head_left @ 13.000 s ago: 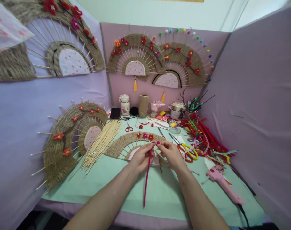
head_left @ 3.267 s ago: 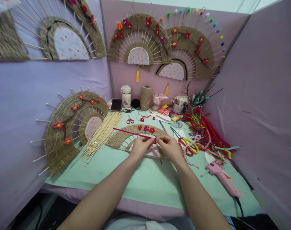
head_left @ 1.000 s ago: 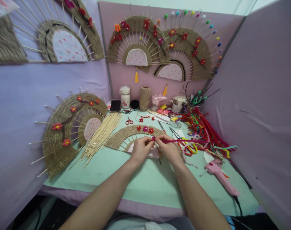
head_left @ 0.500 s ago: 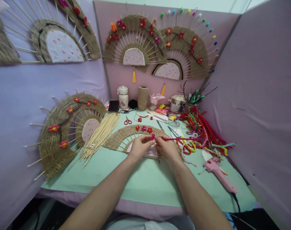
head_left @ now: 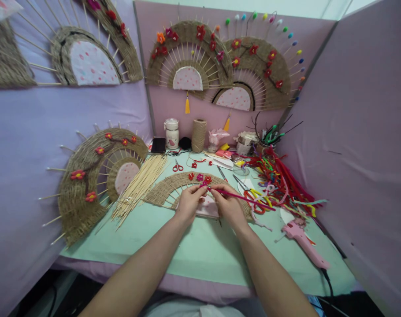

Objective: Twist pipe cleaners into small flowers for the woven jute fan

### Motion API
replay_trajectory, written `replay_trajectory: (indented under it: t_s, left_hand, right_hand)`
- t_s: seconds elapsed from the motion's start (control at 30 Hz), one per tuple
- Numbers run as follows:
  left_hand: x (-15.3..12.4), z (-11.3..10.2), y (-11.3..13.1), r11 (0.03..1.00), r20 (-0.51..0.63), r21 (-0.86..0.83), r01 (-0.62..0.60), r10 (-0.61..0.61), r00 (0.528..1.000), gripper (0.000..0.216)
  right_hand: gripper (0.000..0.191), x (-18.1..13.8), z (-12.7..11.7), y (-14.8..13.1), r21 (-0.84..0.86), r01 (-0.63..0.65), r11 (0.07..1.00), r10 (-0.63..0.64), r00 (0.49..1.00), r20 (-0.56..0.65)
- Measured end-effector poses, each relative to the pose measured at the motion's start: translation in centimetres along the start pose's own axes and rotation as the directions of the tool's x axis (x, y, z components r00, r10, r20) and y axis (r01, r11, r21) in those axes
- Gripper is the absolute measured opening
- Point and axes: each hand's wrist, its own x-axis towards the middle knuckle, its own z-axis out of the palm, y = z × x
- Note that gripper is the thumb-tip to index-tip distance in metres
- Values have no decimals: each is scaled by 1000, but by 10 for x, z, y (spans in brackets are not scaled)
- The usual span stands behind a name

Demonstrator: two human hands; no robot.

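Observation:
Both hands meet over the middle of a woven twine fan point(head_left: 167, 186) that lies on the table. Between them is a magenta pipe cleaner point(head_left: 243, 197), its near end bent into small loops and its long tail running off to the right. My left hand point(head_left: 190, 201) pinches the looped end. With thumb and forefinger, my right hand point(head_left: 227, 206) grips the straight part just beside it. Red and magenta flowers point(head_left: 199, 177) sit on the fan's upper band, behind the fingertips. My hands hide part of the fan's pale dotted centre point(head_left: 207, 207).
Thin wooden sticks point(head_left: 141, 187) lie left of the fan, with small red scissors point(head_left: 177, 166) behind it. Larger scissors point(head_left: 242, 182) and a heap of pipe cleaners point(head_left: 283, 176) are at the right. A pink glue gun point(head_left: 304, 243) rests near the right edge, its cord hanging down.
The pipe cleaner's tail now slants down to the right instead of lying nearly level. My fingertips have moved slightly apart, and the view has shifted a little.

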Motion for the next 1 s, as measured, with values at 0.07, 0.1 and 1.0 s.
replay_trajectory:
  t_s: [0.07, 0.1, 1.0]
  left_hand:
    - [-2, 1, 1, 1000, 23, -11, 7, -6, 1000, 32]
    - [-3, 2, 2, 1000, 48, -20, 9, -8, 999, 32]
    - [1, 2, -4, 998, 132, 21, -57, 54, 990, 34]
  right_hand:
    - [24, 0, 0, 0, -19, 29, 999, -30, 998, -57]
    - [25, 0, 0, 1, -17, 33, 999, -34, 996, -85]
    - [24, -3, 2, 3, -59, 110, 992, -117, 985, -124]
